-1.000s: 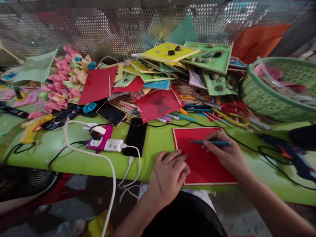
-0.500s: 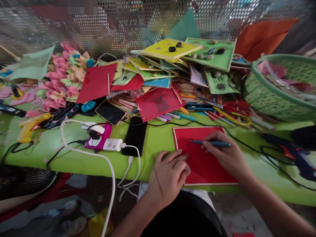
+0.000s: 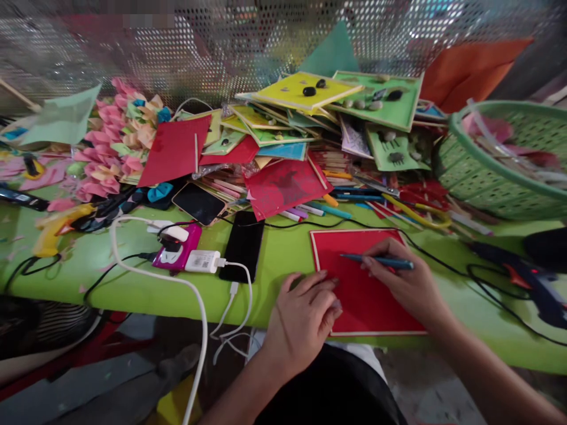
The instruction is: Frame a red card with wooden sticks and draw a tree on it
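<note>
A blue pen (image 3: 381, 261) is held between the thumb and fingers of my right hand (image 3: 405, 280). Its tip points left, over the upper part of a red card (image 3: 358, 307) with a thin pale border. Whether the tip touches the card I cannot tell. My left hand (image 3: 305, 313) lies on the card's left edge, fingers loosely bent and a little apart, with nothing in them. No drawn marks can be made out on the red surface.
Behind the card lie a black cable, markers (image 3: 305, 211) and a pile of framed cards with pebbles (image 3: 310, 94). A green basket (image 3: 509, 177) and a glue gun (image 3: 522, 274) stand right. Leftward are a phone (image 3: 243, 245), a purple power strip (image 3: 191, 242) and a yellow glue gun (image 3: 55, 230).
Both hands, the pen and the card keep their places. The whole view has shifted very slightly. At the lower left, a person's legs on the floor have moved.
</note>
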Demonstrator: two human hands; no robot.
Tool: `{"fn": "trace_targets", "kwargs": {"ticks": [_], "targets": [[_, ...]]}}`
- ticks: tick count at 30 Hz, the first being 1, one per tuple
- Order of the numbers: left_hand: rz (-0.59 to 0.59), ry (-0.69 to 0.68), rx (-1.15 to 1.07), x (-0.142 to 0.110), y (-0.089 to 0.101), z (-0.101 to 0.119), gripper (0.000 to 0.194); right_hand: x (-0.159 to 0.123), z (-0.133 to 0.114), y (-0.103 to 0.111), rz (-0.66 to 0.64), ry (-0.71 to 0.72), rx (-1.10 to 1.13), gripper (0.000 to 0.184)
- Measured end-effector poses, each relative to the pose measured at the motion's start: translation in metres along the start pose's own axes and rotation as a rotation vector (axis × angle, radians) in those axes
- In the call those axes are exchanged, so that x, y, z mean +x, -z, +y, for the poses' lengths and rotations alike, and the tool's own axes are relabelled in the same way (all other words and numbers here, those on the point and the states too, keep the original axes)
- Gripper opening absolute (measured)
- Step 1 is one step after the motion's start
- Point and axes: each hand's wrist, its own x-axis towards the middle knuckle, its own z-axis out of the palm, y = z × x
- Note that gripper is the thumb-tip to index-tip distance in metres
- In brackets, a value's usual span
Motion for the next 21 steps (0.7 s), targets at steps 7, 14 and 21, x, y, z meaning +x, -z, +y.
{"fn": "trace_targets", "kwargs": {"ticks": [7, 14, 21], "targets": [[0.055, -0.008, -0.014, -0.003, -0.01, -0.006, 0.012, -0.003, -0.002, 0.002, 0.037, -0.004, 0.128, 0.03], [0.117, -0.199, 0.172, 0.0, -0.011, -0.023, 0.027, 0.053, -0.052, 0.064, 0.144, 0.294, -0.029, 0.038], [0.218, -0.343, 0.345, 0.005, -0.029, -0.055, 0.029, 0.207, -0.108, 0.075, 0.215, 0.203, -0.846, 0.041]]}}
